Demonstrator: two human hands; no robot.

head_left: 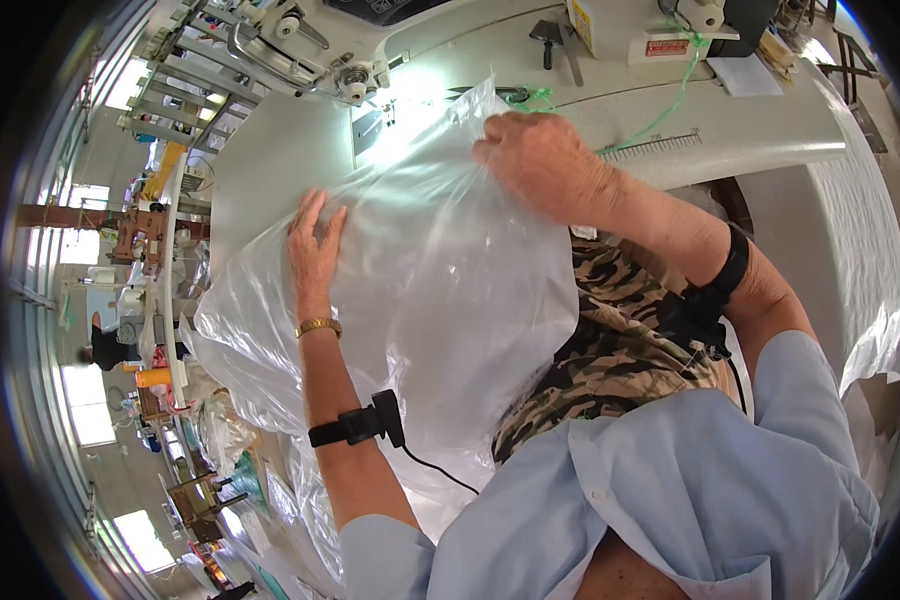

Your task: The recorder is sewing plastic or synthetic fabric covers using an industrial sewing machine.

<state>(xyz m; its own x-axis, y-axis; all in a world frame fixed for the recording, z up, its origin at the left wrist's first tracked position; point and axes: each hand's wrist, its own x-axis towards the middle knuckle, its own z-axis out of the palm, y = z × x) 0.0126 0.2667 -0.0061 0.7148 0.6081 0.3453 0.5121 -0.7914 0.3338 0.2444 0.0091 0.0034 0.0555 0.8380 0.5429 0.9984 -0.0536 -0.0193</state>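
From the head view, my left hand (315,250) lies flat, fingers spread, on the clear plastic bag (440,290) at the frame's centre. My right hand (535,160) pinches the bag's top edge, fingers curled closed on it. The bag drapes over the white worktop (770,130), below the sewing machine (300,50) at upper left.

Left hand (315,250) flat on clear plastic bag (440,270), right hand (540,160) pinching its top

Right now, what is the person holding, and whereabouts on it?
A clear plastic bag. The right hand grips its upper edge near the top corner; the left hand lies flat on its left side.
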